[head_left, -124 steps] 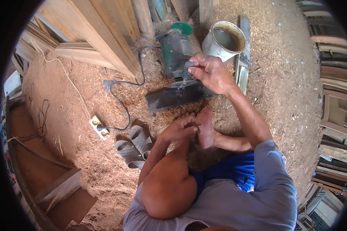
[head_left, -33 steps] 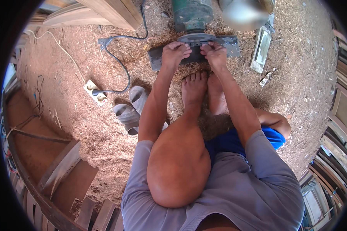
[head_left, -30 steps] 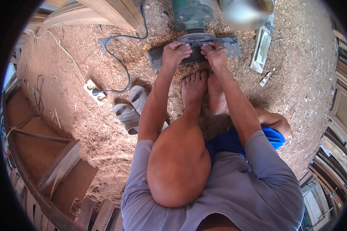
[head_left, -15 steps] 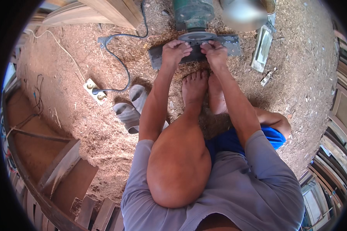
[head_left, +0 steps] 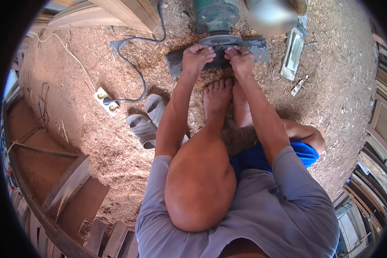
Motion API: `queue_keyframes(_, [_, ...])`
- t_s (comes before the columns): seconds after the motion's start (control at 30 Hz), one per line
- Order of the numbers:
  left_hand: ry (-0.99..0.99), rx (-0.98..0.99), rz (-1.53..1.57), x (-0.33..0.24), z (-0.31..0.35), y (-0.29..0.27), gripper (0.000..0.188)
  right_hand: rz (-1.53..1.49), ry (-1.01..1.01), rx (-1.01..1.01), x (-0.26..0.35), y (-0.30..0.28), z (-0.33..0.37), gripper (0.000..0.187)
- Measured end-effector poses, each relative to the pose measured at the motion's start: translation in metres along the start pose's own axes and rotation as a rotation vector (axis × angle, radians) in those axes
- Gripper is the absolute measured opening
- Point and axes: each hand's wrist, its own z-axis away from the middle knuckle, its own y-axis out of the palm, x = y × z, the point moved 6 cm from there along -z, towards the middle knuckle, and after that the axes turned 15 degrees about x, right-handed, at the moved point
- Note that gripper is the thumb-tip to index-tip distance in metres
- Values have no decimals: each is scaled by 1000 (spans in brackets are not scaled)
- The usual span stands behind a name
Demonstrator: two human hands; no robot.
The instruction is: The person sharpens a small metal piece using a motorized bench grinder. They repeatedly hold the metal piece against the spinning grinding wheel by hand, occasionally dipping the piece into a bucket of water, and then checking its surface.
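My left hand (head_left: 198, 57) and my right hand (head_left: 240, 58) are close together at the top middle, fingers pinched. Between their fingertips runs a small dark strip (head_left: 219, 48), with an end at each hand; its exact kind is too small to make out. Right behind it is the grey grinding wheel (head_left: 220, 40) of a green bench grinder (head_left: 216, 15). Whether the strip touches the wheel I cannot tell. Under my hands a long dark flat plate (head_left: 260, 50) lies across the front of the grinder. My bare feet (head_left: 218, 96) rest just on the near side of it.
Wood shavings cover the ground. Left are grey sandals (head_left: 142, 128), a power strip (head_left: 106, 102) with a plug in it, and a dark cable (head_left: 138, 73). Boards (head_left: 124, 13) lean at the top left. A whetstone-like block (head_left: 292, 53) lies right of the grinder, below a blurred pale round thing (head_left: 272, 17).
Both hands have shifted very slightly to the right along the wheel, still pinching the strip. Nothing else visibly differs.
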Motion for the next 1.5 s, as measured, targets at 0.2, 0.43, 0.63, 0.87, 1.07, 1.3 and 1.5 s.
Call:
queue_keyframes(0.2, [-3,13,-30,0,-3,4,18,-22,14,-23,3,-4,4,13])
queue_keyframes(0.43, [14,-1,13,0,-2,1,16,45,56,-4,-2,-1,4,24])
queue_keyframes(0.63, [-4,3,7,2,-1,-4,16,17,-11,5,-4,1,-3,22])
queue_keyframes(0.87, [-6,-12,52,-1,3,-7,13,72,-9,28,1,9,0,20])
queue_keyframes(1.07, [14,4,-5,-1,-3,-1,15,-27,-29,11,-7,1,-5,22])
queue_keyframes(1.3, [28,11,-4,0,-2,-2,15,12,-26,0,-3,1,-2,24])
queue_keyframes(1.5, [10,-23,17,0,2,-9,13,125,-37,18,2,9,-1,22])
